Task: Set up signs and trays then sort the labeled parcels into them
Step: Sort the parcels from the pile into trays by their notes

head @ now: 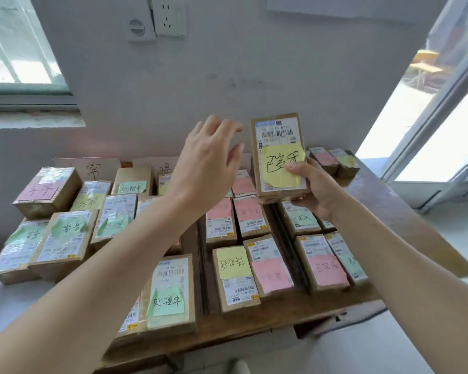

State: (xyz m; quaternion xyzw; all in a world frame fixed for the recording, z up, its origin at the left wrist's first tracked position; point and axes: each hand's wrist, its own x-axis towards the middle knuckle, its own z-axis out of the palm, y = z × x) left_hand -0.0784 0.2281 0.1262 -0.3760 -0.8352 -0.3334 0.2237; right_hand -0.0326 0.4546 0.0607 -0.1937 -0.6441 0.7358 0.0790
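Observation:
My right hand (315, 190) holds a cardboard parcel (278, 136) upright above the table, thumb pressed on its yellow handwritten note. My left hand (208, 157) hovers just left of that parcel, fingers spread, holding nothing. Below lie several labelled parcels in groups: green-noted ones (65, 238) at the left, one with a green note (168, 292) near the front, pink-noted ones (247, 217) in the middle, and pink and green ones (327, 265) at the right. Paper signs (92, 168) with handwriting lean against the wall behind the left group.
The parcels rest on wooden trays (254, 317) on a table pushed against a white wall (227, 76). A window (14, 44) is at the upper left and a glass door (443, 125) at the right. More parcels (333, 160) sit at the far right corner.

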